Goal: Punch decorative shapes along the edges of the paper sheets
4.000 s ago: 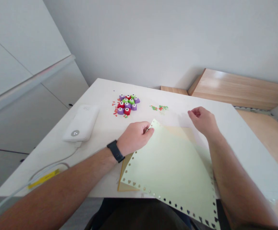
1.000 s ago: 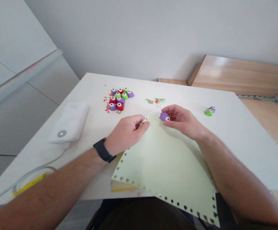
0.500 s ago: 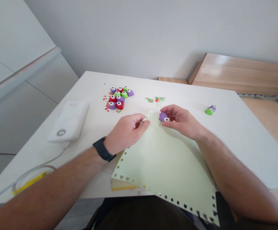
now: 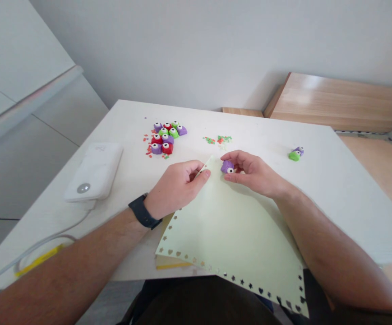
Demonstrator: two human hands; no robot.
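Observation:
My left hand [image 4: 184,183] pinches the far left corner of a pale green sheet of paper [image 4: 236,225] between thumb and fingers. Small stars and hearts are cut along the sheet's left and near edges. By the sheet's far edge, my right hand [image 4: 253,174] has its thumb and fingers around a purple craft punch [image 4: 227,167] with a white button. How the paper sits against the punch is hard to make out. Farther left stands a cluster of purple, red and green craft punches [image 4: 166,139]. Two more, one green [image 4: 294,156] and one purple, sit at the right.
Red and green paper bits [image 4: 223,139] lie scattered beyond my hands and around the cluster. A white power bank [image 4: 96,171] with a cable rests on the left of the white table [image 4: 334,198]. Some yellowish paper [image 4: 172,262] lies under the sheet. Wooden furniture [image 4: 338,99] stands behind right.
The whole view has shifted slightly left. My right fingers have opened out a little around the purple punch, and my left hand keeps its pinch on the paper.

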